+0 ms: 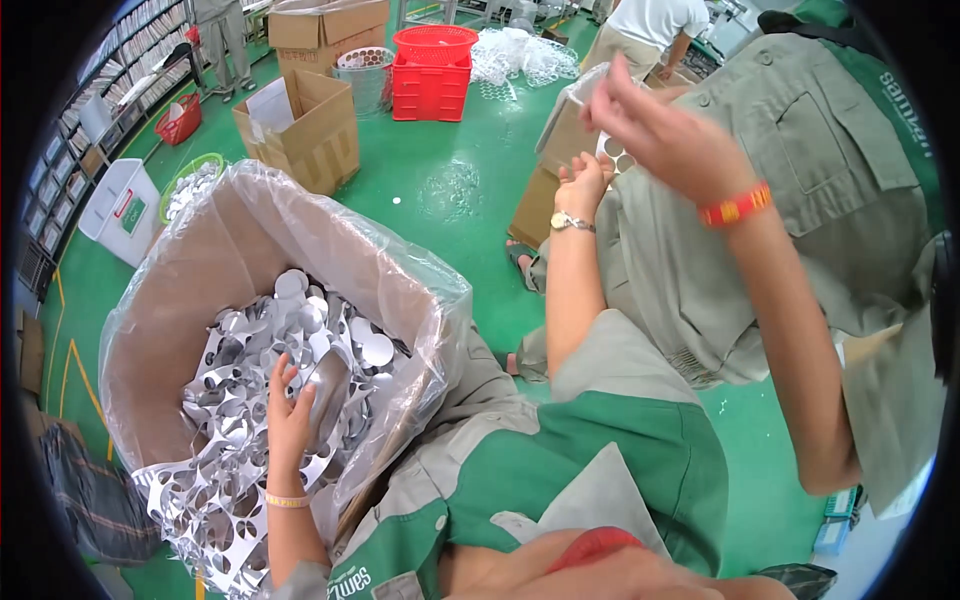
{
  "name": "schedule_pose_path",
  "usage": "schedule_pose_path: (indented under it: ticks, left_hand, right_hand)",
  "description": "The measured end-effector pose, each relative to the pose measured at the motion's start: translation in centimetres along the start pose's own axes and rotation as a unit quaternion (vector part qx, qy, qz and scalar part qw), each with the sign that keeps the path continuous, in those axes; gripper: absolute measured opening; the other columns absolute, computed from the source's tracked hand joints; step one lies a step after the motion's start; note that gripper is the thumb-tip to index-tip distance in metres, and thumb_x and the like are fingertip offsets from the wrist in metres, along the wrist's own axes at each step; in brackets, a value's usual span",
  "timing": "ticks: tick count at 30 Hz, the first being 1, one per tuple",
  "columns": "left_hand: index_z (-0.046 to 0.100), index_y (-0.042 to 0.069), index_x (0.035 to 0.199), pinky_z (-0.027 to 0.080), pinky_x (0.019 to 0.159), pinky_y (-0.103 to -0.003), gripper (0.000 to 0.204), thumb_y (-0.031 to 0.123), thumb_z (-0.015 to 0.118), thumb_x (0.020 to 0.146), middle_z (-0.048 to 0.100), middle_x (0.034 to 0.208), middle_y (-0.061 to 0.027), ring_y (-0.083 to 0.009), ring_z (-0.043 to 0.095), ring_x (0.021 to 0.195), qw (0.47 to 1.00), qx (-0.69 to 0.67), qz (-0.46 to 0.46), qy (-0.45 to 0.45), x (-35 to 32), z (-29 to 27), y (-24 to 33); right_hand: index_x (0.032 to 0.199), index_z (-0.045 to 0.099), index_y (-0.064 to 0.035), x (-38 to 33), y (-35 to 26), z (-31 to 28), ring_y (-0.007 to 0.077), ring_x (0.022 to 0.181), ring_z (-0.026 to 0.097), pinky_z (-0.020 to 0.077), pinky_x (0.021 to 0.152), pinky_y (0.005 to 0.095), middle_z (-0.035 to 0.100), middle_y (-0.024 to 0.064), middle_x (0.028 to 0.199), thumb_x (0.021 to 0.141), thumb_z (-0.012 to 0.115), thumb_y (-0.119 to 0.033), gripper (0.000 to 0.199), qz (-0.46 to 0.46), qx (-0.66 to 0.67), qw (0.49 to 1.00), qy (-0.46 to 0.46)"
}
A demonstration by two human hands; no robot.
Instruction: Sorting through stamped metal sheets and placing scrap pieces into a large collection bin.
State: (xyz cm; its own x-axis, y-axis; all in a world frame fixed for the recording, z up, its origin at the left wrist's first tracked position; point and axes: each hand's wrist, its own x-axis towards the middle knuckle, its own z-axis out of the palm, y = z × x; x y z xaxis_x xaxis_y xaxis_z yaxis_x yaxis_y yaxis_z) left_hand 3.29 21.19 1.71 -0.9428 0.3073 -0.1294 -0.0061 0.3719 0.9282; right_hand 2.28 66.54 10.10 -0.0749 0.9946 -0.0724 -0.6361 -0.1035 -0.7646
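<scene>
My left hand, with a yellow wristband, is over a large lined carton at the left. Its fingers are spread, and a blurred shiny grey piece is right beside them; I cannot tell if they touch. Punched silvery scrap sheets and loose discs fill the carton. My right hand, with a watch, reaches out to the upper right, fingers curled. A sheet with round grey spots is close behind it; whatever the fingers hold is hidden.
At the right, close to my right arm, a co-worker's blurred hand wears an orange band. Beyond stand an open carton, a red crate, a white bin and a green basket. White scrap lies on the floor.
</scene>
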Motion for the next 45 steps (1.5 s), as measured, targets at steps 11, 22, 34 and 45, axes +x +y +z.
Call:
schedule_pose_path:
  ticks: [11,22,34,45]
  left_hand:
    - [0.034,0.012,0.128,0.039,0.057,-0.019,0.055,0.011,0.056,0.077,0.047,0.115,-0.0127,-0.0059,0.04,0.06,1.0,0.012,0.003,0.0,0.4,0.0,-1.2]
    - [0.037,0.011,0.126,0.035,0.05,-0.018,0.053,0.01,0.056,0.077,0.051,0.112,-0.0103,-0.0039,0.035,0.053,1.0,0.001,-0.003,-0.019,-0.1,0.2,-0.4]
    - [0.054,-0.003,0.102,0.041,0.071,-0.026,0.028,0.011,0.054,0.078,0.059,0.089,-0.0116,-0.016,0.054,0.081,0.997,0.022,0.073,-0.035,0.3,0.4,-2.1]
    - [0.058,-0.003,0.092,0.036,0.054,-0.025,0.02,0.012,0.055,0.079,0.057,0.074,-0.008,-0.0107,0.043,0.06,0.995,0.05,0.076,-0.044,0.4,-0.1,-1.2]
  right_hand:
    - [0.094,0.053,-0.0038,-7.3,-6.4,-0.5,0.0158,0.08,0.055,0.0418,0.066,0.0263,0.057,0.0113,0.1,0.083,0.049,-0.015,0.016,-0.018,0.028,0.888,-0.46]
    - [0.088,0.055,-0.0051,-15.2,0.4,-0.3,0.0103,0.073,0.056,0.0428,0.063,0.023,0.06,0.0055,0.087,0.083,0.049,-0.015,0.012,0.094,-0.133,0.788,-0.594]
    - [0.083,0.06,-0.0029,-30.1,12.4,-1.1,0.0209,0.074,0.058,0.0441,0.065,0.0324,0.062,0.0105,0.079,0.079,0.053,-0.033,0.031,0.126,-0.243,0.388,-0.88]
    - [0.091,0.062,-0.0109,-29.8,12.7,-1.6,0.0293,0.081,0.058,0.0432,0.074,0.0373,0.062,0.0121,0.086,0.083,0.037,-0.047,0.045,0.009,-0.385,0.27,-0.883]
